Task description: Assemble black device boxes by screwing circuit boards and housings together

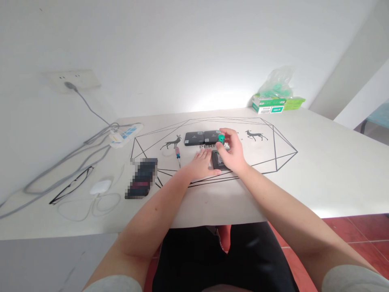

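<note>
My right hand (233,152) is closed around an upright screwdriver with a round green top (221,138); its tip is hidden by the fingers. Directly beneath lies a black box-shaped device (216,161) with a pale label, partly covered by that hand. My left hand (200,164) rests at the device's left side, fingers stretched out and thumb along its near edge. Just beyond are two flat black cases side by side, the left case (193,138) and the right case (211,137). A second screwdriver (178,153), with a pink and blue handle, lies left of my left hand.
To the left are a blurred-out phone (141,178), a white charger (100,187) with its cable, black glasses (72,185) and a power strip (126,136) with grey cords. Green and white boxes (269,104) under a plastic bag (277,83) stand at the back right.
</note>
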Demonstrator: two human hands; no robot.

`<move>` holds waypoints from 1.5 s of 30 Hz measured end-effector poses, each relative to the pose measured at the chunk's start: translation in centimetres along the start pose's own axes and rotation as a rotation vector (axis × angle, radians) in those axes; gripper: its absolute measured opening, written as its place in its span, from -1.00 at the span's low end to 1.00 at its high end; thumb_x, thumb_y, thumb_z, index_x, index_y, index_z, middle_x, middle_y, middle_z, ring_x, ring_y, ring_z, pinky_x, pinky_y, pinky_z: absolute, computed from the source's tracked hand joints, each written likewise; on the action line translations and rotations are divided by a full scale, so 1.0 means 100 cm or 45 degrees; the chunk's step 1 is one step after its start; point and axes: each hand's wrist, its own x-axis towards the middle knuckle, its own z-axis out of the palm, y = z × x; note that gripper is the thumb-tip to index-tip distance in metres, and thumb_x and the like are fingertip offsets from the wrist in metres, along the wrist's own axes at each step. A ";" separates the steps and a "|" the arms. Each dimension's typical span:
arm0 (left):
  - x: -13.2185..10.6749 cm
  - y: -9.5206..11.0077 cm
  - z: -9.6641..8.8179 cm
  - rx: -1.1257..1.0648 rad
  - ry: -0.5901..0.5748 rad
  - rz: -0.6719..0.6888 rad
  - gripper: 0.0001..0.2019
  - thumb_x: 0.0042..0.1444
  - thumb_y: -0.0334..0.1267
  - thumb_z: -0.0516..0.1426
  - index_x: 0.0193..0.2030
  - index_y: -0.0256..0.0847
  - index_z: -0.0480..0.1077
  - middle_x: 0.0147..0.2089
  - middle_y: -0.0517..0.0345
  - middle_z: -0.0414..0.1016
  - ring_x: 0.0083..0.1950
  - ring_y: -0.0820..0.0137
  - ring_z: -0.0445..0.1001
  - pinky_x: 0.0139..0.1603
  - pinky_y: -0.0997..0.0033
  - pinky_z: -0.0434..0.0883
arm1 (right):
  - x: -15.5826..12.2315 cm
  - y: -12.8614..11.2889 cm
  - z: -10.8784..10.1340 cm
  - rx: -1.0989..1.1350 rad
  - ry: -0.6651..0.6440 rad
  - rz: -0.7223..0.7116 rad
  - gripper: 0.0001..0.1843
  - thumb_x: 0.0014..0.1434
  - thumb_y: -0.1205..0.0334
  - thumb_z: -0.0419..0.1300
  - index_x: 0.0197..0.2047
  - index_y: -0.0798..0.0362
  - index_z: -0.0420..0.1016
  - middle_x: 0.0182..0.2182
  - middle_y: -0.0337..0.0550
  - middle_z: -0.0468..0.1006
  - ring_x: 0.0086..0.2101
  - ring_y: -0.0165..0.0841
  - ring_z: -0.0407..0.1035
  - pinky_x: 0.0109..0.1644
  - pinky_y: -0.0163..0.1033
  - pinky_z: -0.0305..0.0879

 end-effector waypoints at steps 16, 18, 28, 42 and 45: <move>0.002 -0.005 0.003 -0.045 0.020 0.038 0.27 0.19 0.56 0.07 0.70 -0.21 -0.45 0.73 -0.31 -0.47 0.70 -0.20 -0.48 0.62 -0.31 -0.20 | 0.005 -0.003 -0.002 -0.095 -0.098 -0.056 -0.50 0.21 0.25 0.31 0.23 -0.14 0.53 -0.14 -0.10 0.47 -0.21 -0.21 0.39 -0.18 -0.02 0.54; 0.002 -0.005 0.003 -0.039 0.005 0.034 0.27 0.20 0.56 0.07 0.70 -0.25 -0.45 0.72 -0.34 -0.48 0.70 -0.19 -0.48 0.63 -0.28 -0.21 | 0.005 -0.003 -0.002 -0.073 -0.086 -0.078 -0.48 0.20 0.28 0.28 0.24 -0.12 0.52 -0.10 -0.08 0.52 -0.16 -0.19 0.42 -0.19 -0.04 0.54; 0.001 -0.004 0.001 -0.043 0.031 0.065 0.22 0.21 0.55 0.05 0.69 -0.18 -0.43 0.73 -0.28 -0.46 0.71 -0.17 -0.45 0.63 -0.26 -0.21 | 0.006 -0.007 -0.004 -0.031 -0.115 -0.025 -0.52 0.14 0.33 0.23 0.14 -0.10 0.57 0.00 -0.04 0.61 -0.11 -0.18 0.52 -0.15 -0.03 0.59; 0.000 0.002 -0.001 -0.011 -0.003 0.001 0.28 0.19 0.53 0.04 0.69 -0.39 -0.40 0.72 -0.34 -0.45 0.72 -0.13 -0.45 0.66 -0.17 -0.24 | 0.006 -0.005 -0.004 -0.017 -0.069 -0.007 -0.55 0.17 0.30 0.24 0.14 -0.10 0.55 0.00 -0.02 0.59 -0.07 -0.16 0.50 -0.12 -0.01 0.60; 0.002 -0.001 0.001 -0.003 -0.006 0.005 0.29 0.18 0.54 0.04 0.69 -0.37 -0.42 0.72 -0.32 -0.46 0.71 -0.12 -0.48 0.66 -0.18 -0.24 | 0.007 -0.005 -0.006 -0.010 -0.048 -0.018 -0.56 0.18 0.30 0.24 0.14 -0.10 0.55 0.00 -0.02 0.58 -0.08 -0.16 0.49 -0.13 -0.02 0.60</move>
